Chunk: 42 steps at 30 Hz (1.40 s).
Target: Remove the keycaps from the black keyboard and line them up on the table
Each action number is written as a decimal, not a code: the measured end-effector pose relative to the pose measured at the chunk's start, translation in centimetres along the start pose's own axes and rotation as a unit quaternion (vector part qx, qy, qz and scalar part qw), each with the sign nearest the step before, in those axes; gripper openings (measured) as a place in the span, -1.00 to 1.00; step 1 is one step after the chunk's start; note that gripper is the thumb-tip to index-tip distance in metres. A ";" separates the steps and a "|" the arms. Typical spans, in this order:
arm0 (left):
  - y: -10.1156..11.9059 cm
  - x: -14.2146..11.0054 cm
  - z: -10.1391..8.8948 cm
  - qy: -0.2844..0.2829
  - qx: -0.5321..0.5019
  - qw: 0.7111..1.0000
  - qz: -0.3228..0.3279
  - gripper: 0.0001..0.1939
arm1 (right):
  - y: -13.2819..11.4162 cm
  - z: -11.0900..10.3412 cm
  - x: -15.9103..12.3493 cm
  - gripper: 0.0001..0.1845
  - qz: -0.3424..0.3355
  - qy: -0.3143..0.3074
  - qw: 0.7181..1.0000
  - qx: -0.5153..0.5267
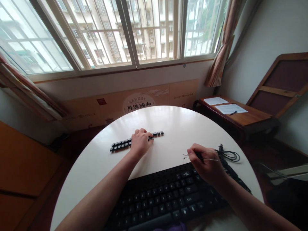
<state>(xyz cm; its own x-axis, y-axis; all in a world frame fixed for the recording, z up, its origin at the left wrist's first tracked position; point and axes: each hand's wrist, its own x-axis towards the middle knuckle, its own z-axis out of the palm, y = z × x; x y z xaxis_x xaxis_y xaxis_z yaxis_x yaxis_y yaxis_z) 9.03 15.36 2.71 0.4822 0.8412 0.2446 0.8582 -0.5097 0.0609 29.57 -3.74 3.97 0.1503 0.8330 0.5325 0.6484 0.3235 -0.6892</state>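
My left hand [141, 141] reaches over two rows of black keycaps [120, 146] on the white round table, its fingers closed on a keycap [150, 138] at the right end of the front row. The hand hides the middle of both rows. My right hand [207, 160] is closed around a wire keycap puller [184, 157], whose bent wire tips point left and hang above the table. Below the puller lies a black keyboard [156, 200], with some key places along its top edge lacking caps. My right hand and wrist cover part of its right side.
A coiled black cable [231, 156] lies at the right of the white table [96, 160]. Something purple [172, 227] shows at the bottom edge. Beyond the table stand a printed cardboard panel [108, 102], a window, and a low wooden table [255, 112] with papers [231, 109] and a pen.
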 end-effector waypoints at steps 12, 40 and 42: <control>-0.3 0.2 0.8 -0.003 -0.026 0.999 -0.021 -0.74 | -0.2 0.0 -0.1 -0.62 -0.007 -0.006 1.000 -0.001; -0.5 0.2 0.8 -0.004 -0.030 0.999 -0.033 -0.77 | -0.1 0.1 -0.2 -0.63 -0.012 -0.008 1.000 -0.001; -0.6 0.2 0.8 0.005 -0.029 0.999 -0.032 -0.76 | -0.2 0.1 -0.2 -0.63 -0.018 -0.004 1.000 -0.006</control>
<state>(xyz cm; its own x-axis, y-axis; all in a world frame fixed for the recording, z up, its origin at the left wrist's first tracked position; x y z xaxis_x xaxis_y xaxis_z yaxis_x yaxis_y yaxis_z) 8.72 15.99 1.91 0.4252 0.8704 0.2482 0.8752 -0.4653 0.1324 29.35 -3.93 4.00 0.1209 0.8249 0.5523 0.6621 0.3475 -0.6640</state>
